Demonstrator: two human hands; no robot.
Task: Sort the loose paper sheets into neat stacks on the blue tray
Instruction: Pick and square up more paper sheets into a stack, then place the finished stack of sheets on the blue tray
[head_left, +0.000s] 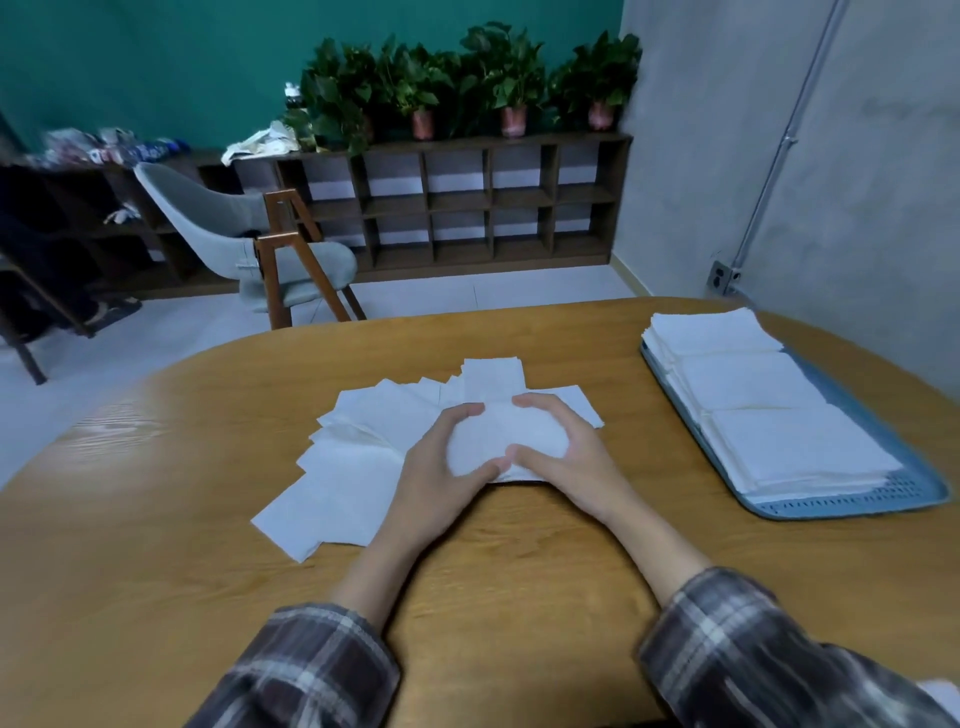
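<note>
The loose paper sheets (353, 467) lie fanned in an overlapping spread near the middle of the surface (208, 545), trailing toward its left and near edges, and a gathered bundle (504, 441) of them is enclosed at the right end of that spread. The left hand (441, 467) is curled round the bundle's left side and the right hand (561, 452) round its right side. The thumbs nearly meet at the near edge, so the bundle is cupped between both. Three stacks (753, 379) are laid in a row along the blue tray (852, 506), which is set by the right edge of the surface, well apart from the spread. The sheets are judged to be very light, thin and limp, more like tissue than card. A single sheet would probably sag or fold if lifted by one corner, and the top sheets could slide off one another. A bundle is therefore best taken by two opposite edges, squared by tapping against the surface, and carried level with light pressure, since a hard squeeze would likely crease or bow it.
</note>
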